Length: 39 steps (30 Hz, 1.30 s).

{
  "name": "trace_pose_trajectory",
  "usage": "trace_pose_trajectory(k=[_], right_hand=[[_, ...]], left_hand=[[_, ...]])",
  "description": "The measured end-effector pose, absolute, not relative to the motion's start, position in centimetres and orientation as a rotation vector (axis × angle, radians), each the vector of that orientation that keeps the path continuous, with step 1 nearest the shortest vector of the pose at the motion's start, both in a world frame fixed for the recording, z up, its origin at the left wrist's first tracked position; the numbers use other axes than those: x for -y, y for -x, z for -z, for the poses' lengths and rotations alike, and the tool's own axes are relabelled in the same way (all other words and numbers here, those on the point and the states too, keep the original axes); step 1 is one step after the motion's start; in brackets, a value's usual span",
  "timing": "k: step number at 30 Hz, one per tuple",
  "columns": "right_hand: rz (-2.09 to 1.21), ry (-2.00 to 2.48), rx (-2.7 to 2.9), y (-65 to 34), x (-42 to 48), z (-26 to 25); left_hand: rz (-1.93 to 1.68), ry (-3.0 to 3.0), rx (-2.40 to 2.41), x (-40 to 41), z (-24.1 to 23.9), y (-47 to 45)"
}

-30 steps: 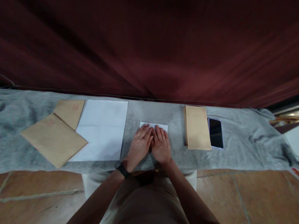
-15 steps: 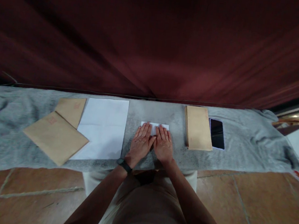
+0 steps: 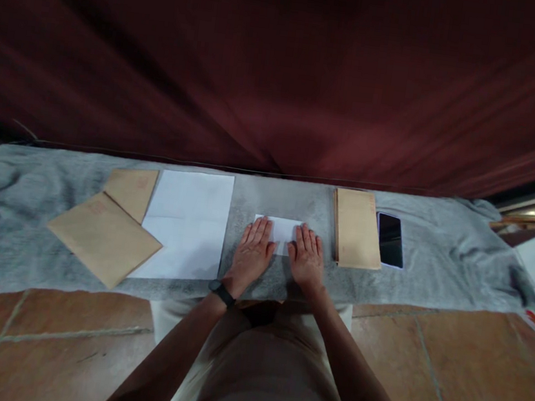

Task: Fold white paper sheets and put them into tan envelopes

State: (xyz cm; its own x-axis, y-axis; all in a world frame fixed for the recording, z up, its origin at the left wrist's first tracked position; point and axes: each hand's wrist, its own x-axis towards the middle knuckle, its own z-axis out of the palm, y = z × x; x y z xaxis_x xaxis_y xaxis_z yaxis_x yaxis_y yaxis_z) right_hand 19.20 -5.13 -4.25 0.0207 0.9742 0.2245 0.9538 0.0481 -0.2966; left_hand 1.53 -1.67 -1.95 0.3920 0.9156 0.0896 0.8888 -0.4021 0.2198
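A small folded white paper point(image 3: 283, 236) lies flat in front of me on the grey cloth. My left hand point(image 3: 252, 249) rests palm down over its left end, fingers stretched out. At the right end my right hand point(image 3: 307, 255) lies flat too, its fingers extended across the paper's edge. The middle of the folded paper shows between the two hands; its ends are hidden under the fingers. Neither hand grips anything.
Large white sheets point(image 3: 190, 217) lie to the left, partly under a brown envelope point(image 3: 105, 239); another brown envelope point(image 3: 133, 189) is behind it. Right of my hands are a stack of brown envelopes point(image 3: 357, 230) and a phone point(image 3: 390, 240). Grey cloth point(image 3: 455, 262) covers the narrow table.
My right hand has slid to the right, away from my left hand, uncovering the paper's middle. My left hand stays at nearly the same place on the paper.
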Motion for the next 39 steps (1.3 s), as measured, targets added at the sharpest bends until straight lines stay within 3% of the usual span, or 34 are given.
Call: trace_pose_trajectory(k=[23, 32, 39], right_hand=[[-0.205, 1.803, 2.109, -16.7, 3.3, 2.7], [-0.366, 1.307, 2.523, -15.2, 3.1, 1.2], [-0.327, 1.289, 2.532, -15.6, 0.7, 2.3]], left_hand=[[-0.308, -2.589, -1.504, 6.6, 1.2, 1.1], [-0.421, -2.621, -1.478, 7.6, 2.0, 1.3], [-0.479, -2.627, -1.479, 7.7, 2.0, 1.3]])
